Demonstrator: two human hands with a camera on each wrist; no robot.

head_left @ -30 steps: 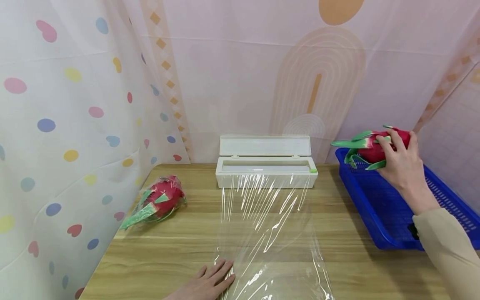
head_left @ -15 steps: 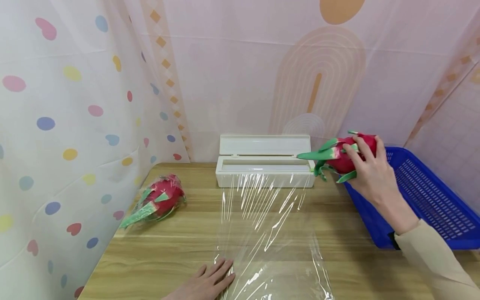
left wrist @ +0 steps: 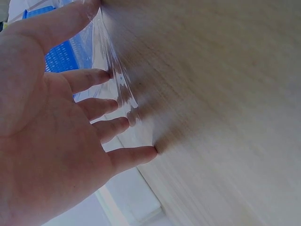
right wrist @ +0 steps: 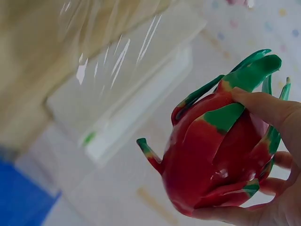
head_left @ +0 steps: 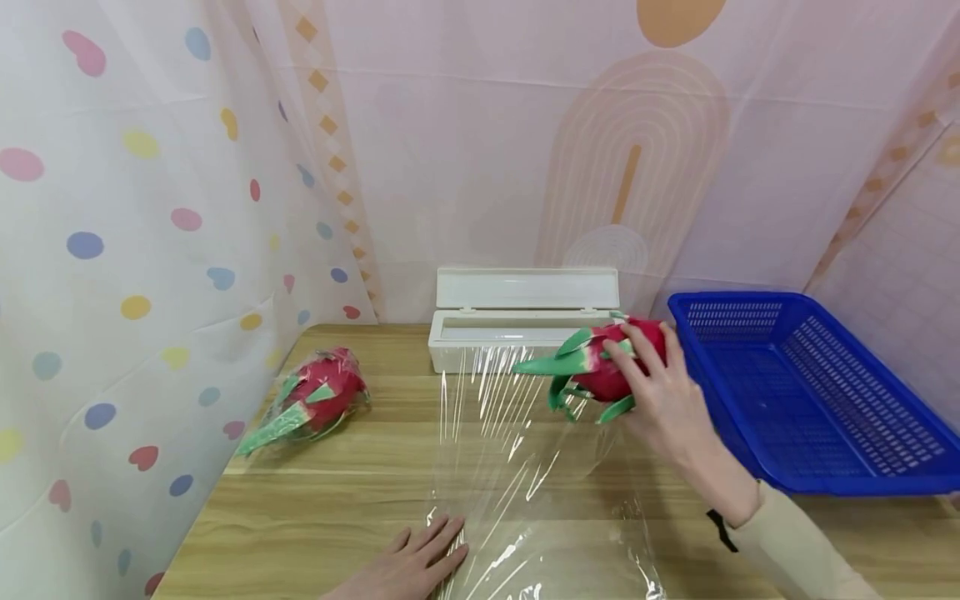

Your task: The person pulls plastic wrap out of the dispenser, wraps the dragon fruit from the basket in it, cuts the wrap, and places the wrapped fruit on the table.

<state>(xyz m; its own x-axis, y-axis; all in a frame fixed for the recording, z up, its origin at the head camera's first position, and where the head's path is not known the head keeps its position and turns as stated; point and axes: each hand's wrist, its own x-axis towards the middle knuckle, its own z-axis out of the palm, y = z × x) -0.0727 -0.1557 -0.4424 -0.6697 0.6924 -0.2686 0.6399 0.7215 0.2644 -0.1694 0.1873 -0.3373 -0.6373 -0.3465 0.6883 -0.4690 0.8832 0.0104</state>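
Note:
My right hand (head_left: 663, 400) grips a red dragon fruit (head_left: 611, 362) with green leaf tips, holding it over the far part of a clear sheet of plastic wrap (head_left: 525, 500). In the right wrist view, thumb and fingers curl round the dragon fruit (right wrist: 211, 146). The wrap runs toward me from a white wrap dispenser (head_left: 487, 360) whose lid is up. At the sheet's left edge, near the front, my left hand (head_left: 408, 562) lies with its fingers spread. The left wrist view has those fingertips (left wrist: 123, 123) pressing the wrap's edge against the wooden table.
A second dragon fruit (head_left: 326, 392), covered in plastic wrap, lies on the left of the wooden table (head_left: 300, 508). To the right stands a blue plastic basket (head_left: 806, 400) with slotted walls. A patterned curtain (head_left: 480, 150) hangs behind and along the left side.
My right hand has carried the dragon fruit leftward and lower, from above the blue basket to over the plastic wrap. The left hand has stayed in place.

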